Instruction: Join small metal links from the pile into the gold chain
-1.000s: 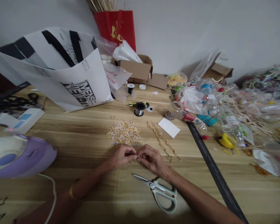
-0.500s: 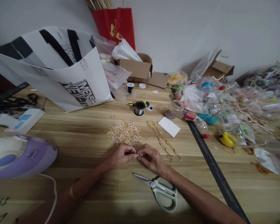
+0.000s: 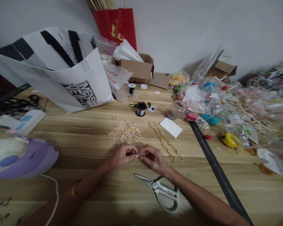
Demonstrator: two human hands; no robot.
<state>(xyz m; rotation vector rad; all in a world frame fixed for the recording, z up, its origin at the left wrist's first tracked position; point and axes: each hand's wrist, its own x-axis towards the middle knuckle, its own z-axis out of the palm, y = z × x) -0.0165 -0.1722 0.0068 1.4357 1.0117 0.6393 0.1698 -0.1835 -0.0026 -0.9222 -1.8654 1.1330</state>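
My left hand [image 3: 124,156] is in a pinch, its thumb and forefinger almost touching those of my right hand [image 3: 154,159]. Between the fingertips shows a small shiny ring [image 3: 140,154], gripped by my right hand. What the left fingertips hold is too small to make out. Just beyond my left hand lies a heap of tiny gold and clear beaded pieces [image 3: 125,133]. A gold beaded chain [image 3: 163,142] is laid out in strands to the right of my hands. Scissors [image 3: 159,190] with pale green handles lie partly open below my right hand.
Beyond the heap are a wire spool [image 3: 141,110], a yellow utility knife [image 3: 139,104], a white card [image 3: 171,127] and a jar of beads [image 3: 175,110]. A purple-and-white appliance [image 3: 30,158] and a large white bag [image 3: 85,84] stand left. Plastic bottles [image 3: 233,121] and clutter fill the right.
Both hands stay in nearly the same place, with only a slight shift of the fingers around the small ring. The things on the table have not moved.
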